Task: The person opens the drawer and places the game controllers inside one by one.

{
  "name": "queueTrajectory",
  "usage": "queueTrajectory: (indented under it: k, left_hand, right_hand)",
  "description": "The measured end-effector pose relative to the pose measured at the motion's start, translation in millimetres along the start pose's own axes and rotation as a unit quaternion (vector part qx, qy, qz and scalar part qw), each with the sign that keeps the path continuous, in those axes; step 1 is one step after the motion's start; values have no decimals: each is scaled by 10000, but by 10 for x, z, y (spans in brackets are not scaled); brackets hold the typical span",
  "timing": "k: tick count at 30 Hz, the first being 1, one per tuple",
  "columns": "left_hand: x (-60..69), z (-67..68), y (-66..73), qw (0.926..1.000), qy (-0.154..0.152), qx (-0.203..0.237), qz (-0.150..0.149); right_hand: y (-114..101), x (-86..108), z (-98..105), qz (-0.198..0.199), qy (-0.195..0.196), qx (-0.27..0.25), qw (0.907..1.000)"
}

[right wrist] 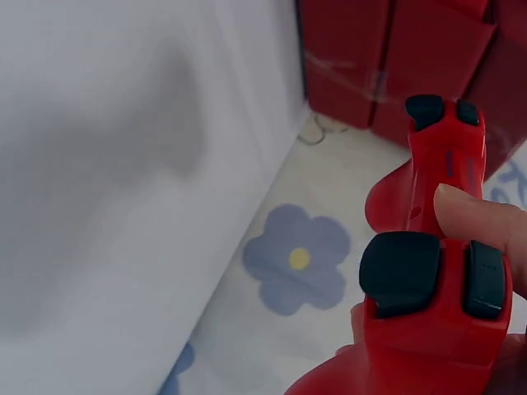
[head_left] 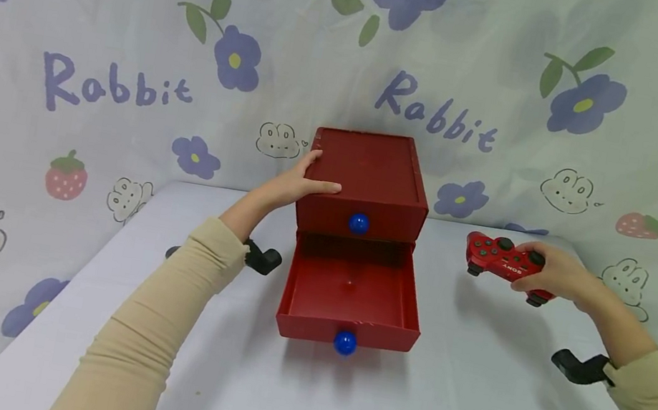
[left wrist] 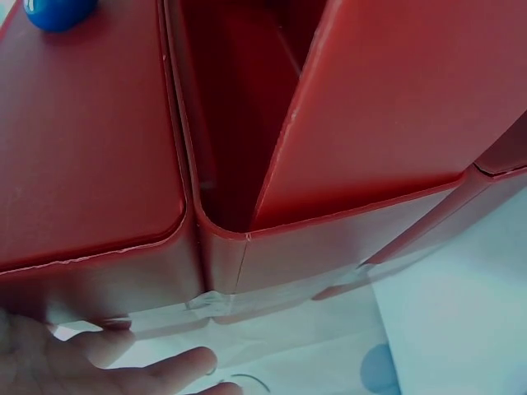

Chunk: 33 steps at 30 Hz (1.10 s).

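Observation:
A red two-drawer box (head_left: 368, 164) stands at the middle back of the white table. Its lower drawer (head_left: 350, 288) is pulled out and nothing shows inside; the upper drawer is closed. Each drawer front has a round blue knob (head_left: 358, 223). My left hand (head_left: 296, 181) rests on the box's top left edge, thumb on top, fingers spread along the side. To the right of the box, my right hand (head_left: 556, 272) grips a red Sony game controller (head_left: 499, 257) above the table. In the right wrist view the controller (right wrist: 432, 304) shows its black shoulder buttons, with a finger between them.
A pale cloth (head_left: 303, 48) with flowers, rabbits and lettering hangs behind the table. The white table (head_left: 296, 403) extends in front of the pulled-out drawer. Dark wrist cameras (head_left: 579, 367) sit on both forearms.

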<state>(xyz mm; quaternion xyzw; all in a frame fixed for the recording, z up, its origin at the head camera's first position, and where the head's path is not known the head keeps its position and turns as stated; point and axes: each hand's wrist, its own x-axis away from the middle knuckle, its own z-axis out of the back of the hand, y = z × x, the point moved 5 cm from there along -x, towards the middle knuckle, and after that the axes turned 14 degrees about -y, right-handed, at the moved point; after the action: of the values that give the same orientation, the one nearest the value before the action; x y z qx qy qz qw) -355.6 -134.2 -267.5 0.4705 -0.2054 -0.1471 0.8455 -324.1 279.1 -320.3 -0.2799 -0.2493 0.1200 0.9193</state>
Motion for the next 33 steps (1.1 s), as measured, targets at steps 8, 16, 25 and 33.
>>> queueTrajectory:
  k: [8,16,25,33]
  left_hand:
    - [-51,58,-5,10000,-47,3,20]
    - [-110,135,-8,9999,-157,6,41]
    - [-103,128,-3,9998,-164,69,52]
    - [-105,121,-6,9999,-101,42,-2]
  right_hand:
    - [-198,52,-21,-6,-41,52,10000]
    - [-399,90,-27,25,-20,126,9999]
    - [-572,170,-94,231,-93,90,9997]
    - [-765,291,-177,440,-171,191,9987]
